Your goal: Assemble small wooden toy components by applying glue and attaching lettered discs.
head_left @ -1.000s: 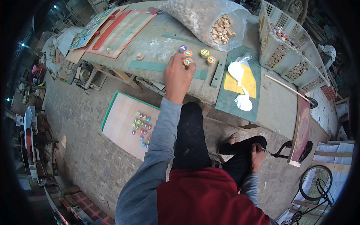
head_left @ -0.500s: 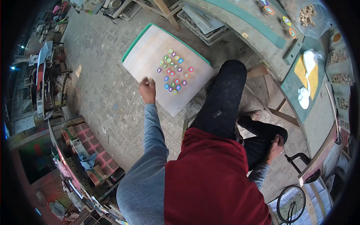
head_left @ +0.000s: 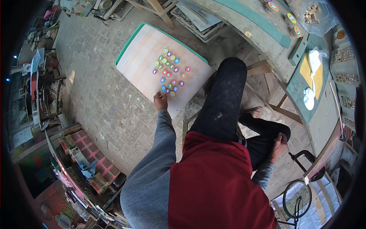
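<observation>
My left hand (head_left: 160, 101) is closed with its fingertips pinched at the near left edge of a pale board (head_left: 139, 47) with a green rim. Whatever the fingers hold, if anything, is too small to make out. Just beyond them lie several small round colored letter discs (head_left: 168, 74), spread in loose rows over the board. My right hand (head_left: 279, 145) rests closed by my bent right knee. A thin dark line shows beside its fingers, but I cannot tell whether the hand grips it.
On the right, a workbench (head_left: 263, 40) carries larger round letter pieces (head_left: 296, 31), a bag of small wooden pieces (head_left: 312, 14) and a white bag on yellow sheet (head_left: 308, 74). A black clamp (head_left: 305, 155) grips its near edge. Pink crates (head_left: 93, 149) stand at left.
My left hand has moved right and slightly nearer, from the board's left edge to beside the lower discs. My right hand stays by the knee. The whole view has shifted a little.
</observation>
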The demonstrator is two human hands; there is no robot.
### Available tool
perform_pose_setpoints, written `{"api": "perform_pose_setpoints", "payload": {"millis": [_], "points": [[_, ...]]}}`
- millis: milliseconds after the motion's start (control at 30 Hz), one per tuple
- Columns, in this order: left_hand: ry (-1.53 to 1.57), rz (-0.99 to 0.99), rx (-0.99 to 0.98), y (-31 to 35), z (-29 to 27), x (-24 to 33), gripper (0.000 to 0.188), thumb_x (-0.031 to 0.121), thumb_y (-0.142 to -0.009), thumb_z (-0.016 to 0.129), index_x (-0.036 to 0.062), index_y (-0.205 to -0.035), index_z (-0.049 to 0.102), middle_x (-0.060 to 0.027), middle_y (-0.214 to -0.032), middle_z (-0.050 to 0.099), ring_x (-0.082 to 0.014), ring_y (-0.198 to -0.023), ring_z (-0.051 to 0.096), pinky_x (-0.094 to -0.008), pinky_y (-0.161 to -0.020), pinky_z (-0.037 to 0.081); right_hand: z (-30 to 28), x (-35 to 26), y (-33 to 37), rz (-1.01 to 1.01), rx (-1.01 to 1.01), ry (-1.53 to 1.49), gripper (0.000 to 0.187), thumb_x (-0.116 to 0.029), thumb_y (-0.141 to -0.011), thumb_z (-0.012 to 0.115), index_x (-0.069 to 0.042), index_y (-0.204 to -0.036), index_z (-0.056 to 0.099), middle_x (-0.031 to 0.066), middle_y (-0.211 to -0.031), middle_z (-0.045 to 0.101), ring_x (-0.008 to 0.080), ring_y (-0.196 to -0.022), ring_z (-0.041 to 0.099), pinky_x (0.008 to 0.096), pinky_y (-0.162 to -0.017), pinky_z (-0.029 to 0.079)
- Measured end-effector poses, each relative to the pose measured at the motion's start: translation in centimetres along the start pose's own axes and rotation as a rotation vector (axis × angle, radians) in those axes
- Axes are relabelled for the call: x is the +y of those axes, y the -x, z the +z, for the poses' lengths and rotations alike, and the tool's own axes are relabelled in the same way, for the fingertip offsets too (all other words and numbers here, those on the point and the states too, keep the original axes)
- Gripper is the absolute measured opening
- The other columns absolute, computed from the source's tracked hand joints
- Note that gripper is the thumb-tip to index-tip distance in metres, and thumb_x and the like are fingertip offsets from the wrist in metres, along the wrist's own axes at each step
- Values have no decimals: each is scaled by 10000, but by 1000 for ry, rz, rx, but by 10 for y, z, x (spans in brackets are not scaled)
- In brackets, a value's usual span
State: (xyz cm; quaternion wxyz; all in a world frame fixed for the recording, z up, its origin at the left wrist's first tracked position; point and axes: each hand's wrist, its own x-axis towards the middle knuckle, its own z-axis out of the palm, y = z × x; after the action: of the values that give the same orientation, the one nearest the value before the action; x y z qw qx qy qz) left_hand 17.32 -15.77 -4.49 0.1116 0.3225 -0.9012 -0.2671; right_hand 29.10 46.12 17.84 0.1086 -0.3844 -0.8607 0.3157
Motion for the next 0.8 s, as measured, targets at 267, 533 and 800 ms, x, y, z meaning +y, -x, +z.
{"api": "perform_pose_setpoints", "payload": {"millis": [267, 533, 800], "points": [[70, 50, 215, -16, -31, 37, 463, 186, -829, 742, 16, -1245, 632, -168, -1113, 687, -262, -937, 680, -388, -807, 541, -4, -21, 0, 74, 28, 22, 285, -300, -914, 619, -47, -996, 720, 80, -644, 619, 162, -596, 589, 327, -616, 463], [705, 842, 102, -48, -161, 409, 279, -31, -851, 661, -13, -1129, 670, -125, -1026, 671, -191, -819, 659, -297, -702, 517, -1, 1, -2, 60, 28, 38, 289, -327, -899, 624, -74, -995, 727, 125, -725, 685, 239, -662, 673, 365, -664, 502], [536, 1114, -95, -23, -136, 596, 416, 170, -814, 759, 36, -1190, 642, -166, -1054, 649, -325, -838, 668, -405, -707, 540, -2, 21, -5, 69, 105, 102, 286, -324, -888, 632, -89, -1016, 734, 163, -888, 731, 340, -847, 710, 396, -748, 528]]}}
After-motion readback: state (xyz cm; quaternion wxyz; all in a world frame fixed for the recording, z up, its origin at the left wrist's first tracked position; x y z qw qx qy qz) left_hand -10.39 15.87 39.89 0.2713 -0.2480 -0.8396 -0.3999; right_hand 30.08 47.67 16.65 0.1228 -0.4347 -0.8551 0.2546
